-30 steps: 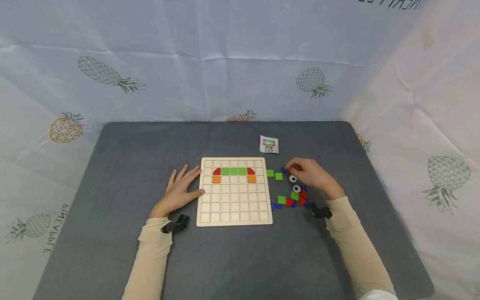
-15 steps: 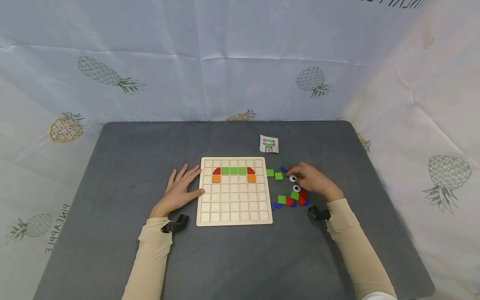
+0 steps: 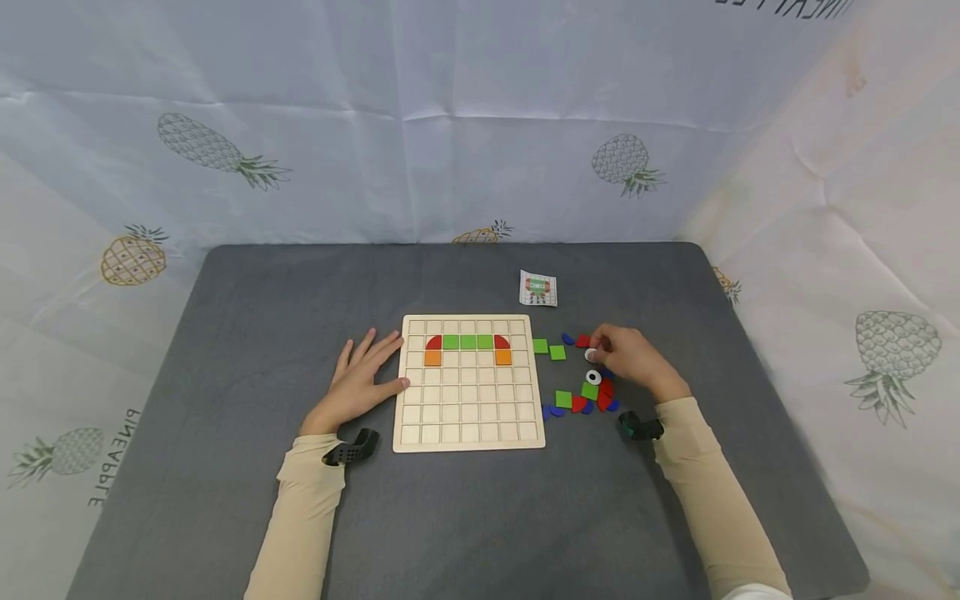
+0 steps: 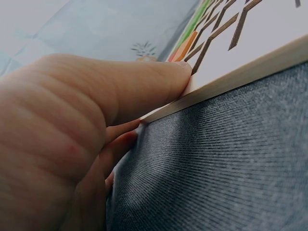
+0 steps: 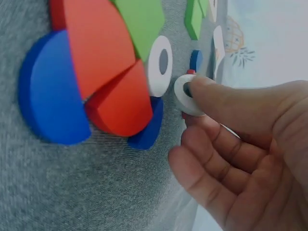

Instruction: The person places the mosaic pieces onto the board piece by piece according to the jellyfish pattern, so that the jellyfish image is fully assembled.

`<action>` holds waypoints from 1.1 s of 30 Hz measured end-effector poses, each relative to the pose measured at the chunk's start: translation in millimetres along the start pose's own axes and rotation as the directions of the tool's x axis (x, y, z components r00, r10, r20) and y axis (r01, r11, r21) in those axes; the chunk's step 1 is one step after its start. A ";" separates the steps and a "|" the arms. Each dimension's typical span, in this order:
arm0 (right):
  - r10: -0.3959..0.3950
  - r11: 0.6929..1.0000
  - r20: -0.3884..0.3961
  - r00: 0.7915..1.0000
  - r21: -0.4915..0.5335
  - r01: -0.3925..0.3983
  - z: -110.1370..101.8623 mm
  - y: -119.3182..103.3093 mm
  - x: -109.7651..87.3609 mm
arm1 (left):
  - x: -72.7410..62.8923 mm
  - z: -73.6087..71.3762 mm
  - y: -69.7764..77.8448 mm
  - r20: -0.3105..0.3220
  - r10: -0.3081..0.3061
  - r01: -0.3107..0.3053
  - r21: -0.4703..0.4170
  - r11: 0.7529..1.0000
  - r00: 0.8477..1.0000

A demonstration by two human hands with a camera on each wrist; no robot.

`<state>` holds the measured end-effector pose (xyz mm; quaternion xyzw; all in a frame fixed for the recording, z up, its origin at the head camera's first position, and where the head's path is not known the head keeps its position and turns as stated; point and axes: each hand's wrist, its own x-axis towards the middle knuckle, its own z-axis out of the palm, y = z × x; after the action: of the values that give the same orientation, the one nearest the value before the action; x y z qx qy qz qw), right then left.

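My right hand (image 3: 628, 357) pinches a round white eye piece (image 5: 182, 94) with a dark centre between thumb and fingers, at the right of the board. A second white eye piece (image 3: 593, 377) lies just below it, beside a green square (image 3: 590, 390) and red quarter-round pieces (image 3: 605, 393). My left hand (image 3: 358, 385) rests with fingers spread at the left edge of the wooden grid board (image 3: 468, 444); its thumb (image 4: 159, 84) lies on the rim. On the board, green squares (image 3: 468, 342) form a row between two red quarter-rounds (image 3: 433, 342), with orange squares (image 3: 432, 358) beneath these.
A small picture card (image 3: 538, 288) lies behind the board's right corner. Between board and right hand are more green squares (image 3: 557, 352), a blue half-round (image 3: 567, 339) and a red piece (image 3: 582, 341). Several blue pieces (image 3: 557, 412) lie near the board's lower right.
My right hand has come from the red piece toward the nearer eye piece, taken hold of it and shifted it slightly right. My left hand and the board have stayed still.
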<state>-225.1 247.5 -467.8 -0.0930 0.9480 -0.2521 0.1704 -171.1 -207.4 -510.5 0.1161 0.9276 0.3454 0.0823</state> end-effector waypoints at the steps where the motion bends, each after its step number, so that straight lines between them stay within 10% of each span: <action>1: 0.001 1.000 -0.007 1.000 0.018 -0.001 -0.6 0.9 -0.3 | -0.1 -0.3 0.2 0.001 0.000 0.000 0.001 1.000 1.000; 33: -0.172 0.966 -0.114 0.978 0.173 0.190 17.0 -63.9 19.1 | 0.7 0.9 0.3 0.002 -0.001 0.001 0.004 1.000 1.000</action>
<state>-230.7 180.2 -454.4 -0.1510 0.9155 -0.3570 0.1077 -171.6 -206.4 -511.0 0.1163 0.9282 0.3436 0.0831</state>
